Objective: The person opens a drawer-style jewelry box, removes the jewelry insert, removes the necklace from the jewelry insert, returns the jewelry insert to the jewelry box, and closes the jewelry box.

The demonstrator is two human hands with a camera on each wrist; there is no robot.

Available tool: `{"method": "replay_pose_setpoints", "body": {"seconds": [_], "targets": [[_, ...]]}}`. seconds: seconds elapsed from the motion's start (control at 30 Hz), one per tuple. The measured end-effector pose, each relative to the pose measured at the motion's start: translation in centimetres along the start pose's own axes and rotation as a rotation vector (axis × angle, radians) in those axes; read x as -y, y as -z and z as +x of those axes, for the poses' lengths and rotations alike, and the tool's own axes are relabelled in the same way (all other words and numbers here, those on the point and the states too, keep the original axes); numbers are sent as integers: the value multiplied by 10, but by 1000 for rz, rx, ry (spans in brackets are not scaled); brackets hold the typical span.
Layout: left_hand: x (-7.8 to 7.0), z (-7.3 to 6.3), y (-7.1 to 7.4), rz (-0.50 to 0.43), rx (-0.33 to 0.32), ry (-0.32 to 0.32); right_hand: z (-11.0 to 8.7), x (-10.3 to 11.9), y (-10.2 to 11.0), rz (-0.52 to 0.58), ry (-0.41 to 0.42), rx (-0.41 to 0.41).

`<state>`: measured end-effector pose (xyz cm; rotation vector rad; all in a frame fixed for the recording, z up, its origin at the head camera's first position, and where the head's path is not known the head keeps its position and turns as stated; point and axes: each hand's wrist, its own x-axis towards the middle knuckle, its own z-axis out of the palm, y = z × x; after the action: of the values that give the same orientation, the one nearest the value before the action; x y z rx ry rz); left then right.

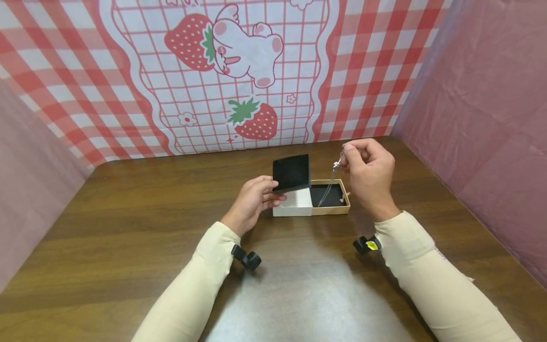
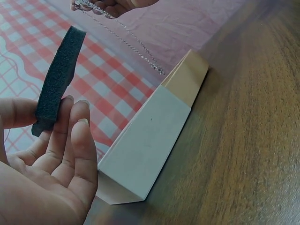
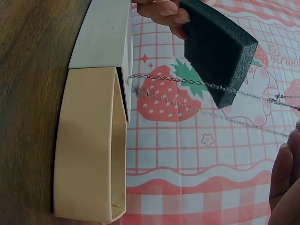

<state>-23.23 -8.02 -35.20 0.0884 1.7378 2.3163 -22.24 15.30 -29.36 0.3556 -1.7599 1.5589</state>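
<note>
My left hand (image 1: 252, 199) pinches a square black foam pad (image 1: 291, 172) by its lower left edge, tilted above the box. In the left wrist view the foam pad (image 2: 60, 77) shows edge-on between thumb and fingers. My right hand (image 1: 371, 171) pinches a silver chain necklace (image 1: 336, 165) by one end, and the chain hangs down toward the tan drawer (image 1: 331, 210). That drawer is pulled partly out to the right of its white sleeve (image 1: 295, 208). Black lining shows inside the drawer. In the right wrist view the chain (image 3: 187, 81) stretches past the foam.
The box stands on a brown wooden table (image 1: 128, 247). A red checked cloth (image 1: 363, 61) with strawberry prints hangs behind it, and pink cloth (image 1: 483, 118) hangs at the right side. Both wrists carry small black cameras (image 1: 248, 259).
</note>
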Motion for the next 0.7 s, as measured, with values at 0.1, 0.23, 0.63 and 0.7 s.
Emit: {"method": "replay_pose_setpoints", "body": {"seconds": [0.1, 0.23, 0.63, 0.7], "targets": [[1, 0, 1, -3, -1, -4, 2, -6, 2, -7, -11, -2], [1, 1, 2, -15, 2, -7, 4, -12, 5, -32, -17, -11], [3, 2, 4, -11, -1, -3, 5, -18, 10, -60, -39, -39], [4, 3, 4, -14, -2, -4, 3, -19, 11, -64, -44, -39]]}}
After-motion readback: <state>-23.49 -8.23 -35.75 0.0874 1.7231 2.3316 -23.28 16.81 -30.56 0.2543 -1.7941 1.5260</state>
